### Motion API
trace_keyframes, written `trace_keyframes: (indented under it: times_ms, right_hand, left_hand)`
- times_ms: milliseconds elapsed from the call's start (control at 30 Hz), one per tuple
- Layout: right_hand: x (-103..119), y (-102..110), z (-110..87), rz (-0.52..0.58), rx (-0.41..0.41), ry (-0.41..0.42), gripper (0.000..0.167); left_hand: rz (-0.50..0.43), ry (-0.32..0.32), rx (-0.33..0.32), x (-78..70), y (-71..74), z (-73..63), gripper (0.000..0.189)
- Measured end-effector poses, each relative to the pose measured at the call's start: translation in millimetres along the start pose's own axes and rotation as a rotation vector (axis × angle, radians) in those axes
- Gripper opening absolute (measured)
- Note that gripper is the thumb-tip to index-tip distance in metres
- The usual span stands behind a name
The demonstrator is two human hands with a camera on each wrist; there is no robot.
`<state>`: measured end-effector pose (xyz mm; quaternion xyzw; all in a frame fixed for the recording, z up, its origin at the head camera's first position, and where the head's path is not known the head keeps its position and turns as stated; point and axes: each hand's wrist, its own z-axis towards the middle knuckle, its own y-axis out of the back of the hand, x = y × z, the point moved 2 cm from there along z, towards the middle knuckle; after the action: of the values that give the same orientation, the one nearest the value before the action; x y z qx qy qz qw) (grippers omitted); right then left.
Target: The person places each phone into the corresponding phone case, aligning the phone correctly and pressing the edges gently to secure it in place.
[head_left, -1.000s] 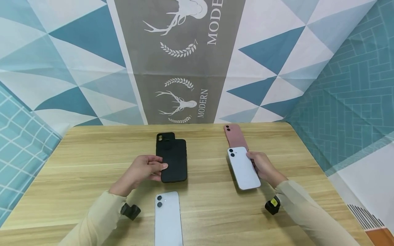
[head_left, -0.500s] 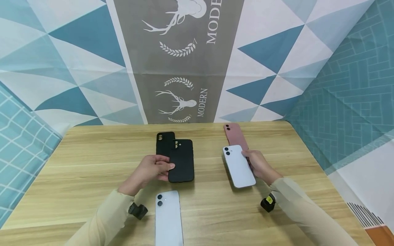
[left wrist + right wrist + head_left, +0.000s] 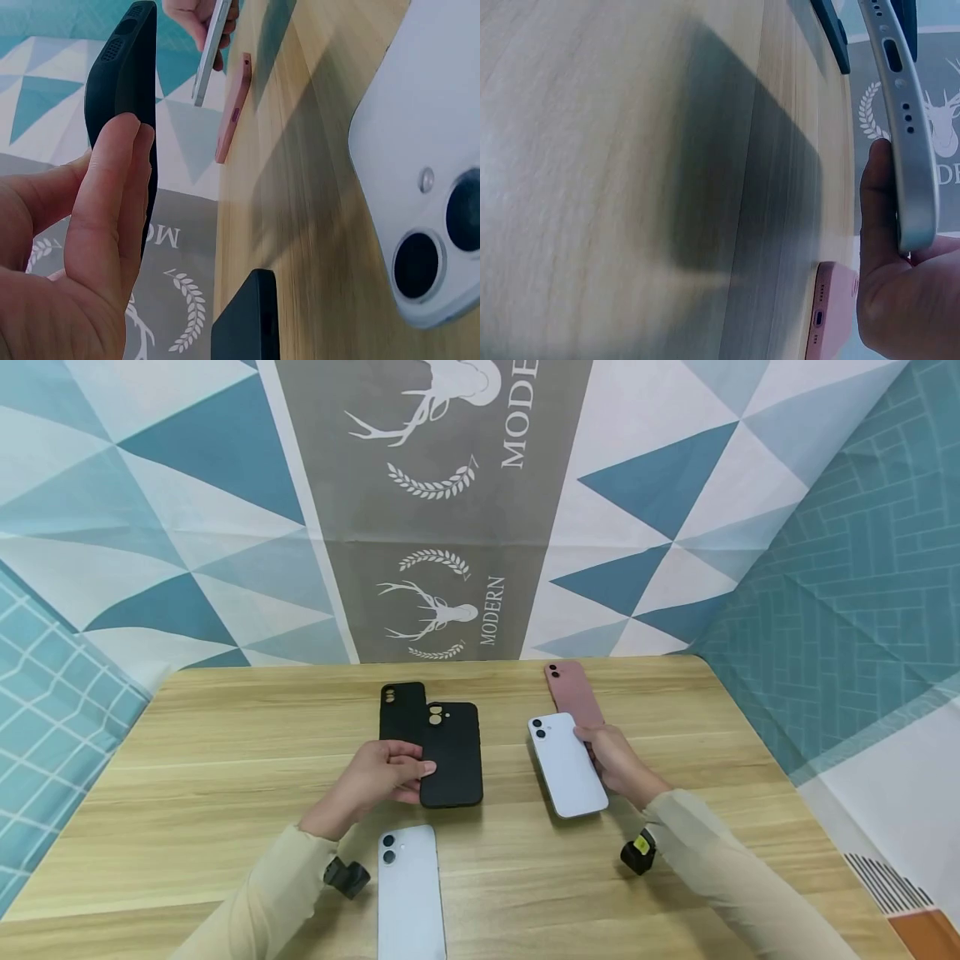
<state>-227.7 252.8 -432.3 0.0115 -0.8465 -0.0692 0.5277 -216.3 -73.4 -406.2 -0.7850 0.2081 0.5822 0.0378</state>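
My left hand (image 3: 381,774) pinches a black phone case (image 3: 454,760) by its left edge, thumb on the back and fingers beneath. Wood colour shows through its camera cutouts. In the left wrist view this case (image 3: 124,82) is lifted off the table. My right hand (image 3: 621,764) grips a white phone (image 3: 567,770) by its right edge, back up. The right wrist view shows the phone's port end (image 3: 904,142) raised over its shadow. The two held things are side by side, apart.
Another black case (image 3: 401,714) lies behind the held one, partly covered. A pink phone case (image 3: 576,693) lies at the back right; whether it holds a phone I cannot tell. A second white phone (image 3: 410,893) lies at the front of the wooden table (image 3: 187,793).
My left hand has moved right with the black case, which has tilted so its camera cutouts show. My right hand has brought the white phone left, narrowing the gap between them.
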Motion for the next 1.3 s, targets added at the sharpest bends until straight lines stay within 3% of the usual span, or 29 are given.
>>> trace_keyframes:
  times_ms: [700, 1167, 1300]
  right_hand:
    - [5.5, -24.7, 5.6, 0.031, 0.010, 0.020, 0.035]
    - [4.9, -31.8, 6.4, 0.002, 0.039, 0.021, 0.045]
    - [4.6, -32.9, 7.0, 0.011, 0.037, 0.025, 0.043]
  left_hand:
    - [-0.028, -0.012, 0.016, 1.8, -13.5, 4.6, 0.047]
    - [-0.053, -0.028, 0.029, 1.3, -25.7, 6.7, 0.047]
    - [-0.059, -0.004, 0.010, 2.2, -30.1, 9.5, 0.042]
